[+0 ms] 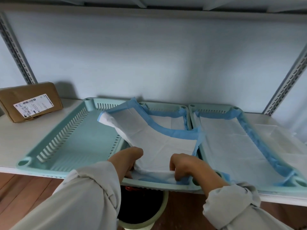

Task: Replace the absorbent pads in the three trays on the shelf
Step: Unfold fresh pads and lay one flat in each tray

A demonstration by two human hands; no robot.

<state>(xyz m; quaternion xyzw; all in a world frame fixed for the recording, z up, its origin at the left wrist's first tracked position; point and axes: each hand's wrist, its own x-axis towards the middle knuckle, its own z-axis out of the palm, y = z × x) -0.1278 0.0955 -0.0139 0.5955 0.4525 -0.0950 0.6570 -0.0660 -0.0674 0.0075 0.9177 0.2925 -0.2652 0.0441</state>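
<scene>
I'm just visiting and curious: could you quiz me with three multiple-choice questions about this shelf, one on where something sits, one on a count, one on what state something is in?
1. Where is the brown parcel?
A. at the shelf's left end
B. inside the right tray
C. on the floor

2. How many trays are on the shelf?
A. one
B. two
C. three

3. What state is the left tray in?
A. bare, no pad
B. lined with a pad
C. upside down

Answers:
1. A, it lies left of all the trays.
2. C, three pale green trays sit side by side.
3. A, its floor shows bare, while both hands hold the middle tray's pad and the right tray is lined.
</scene>
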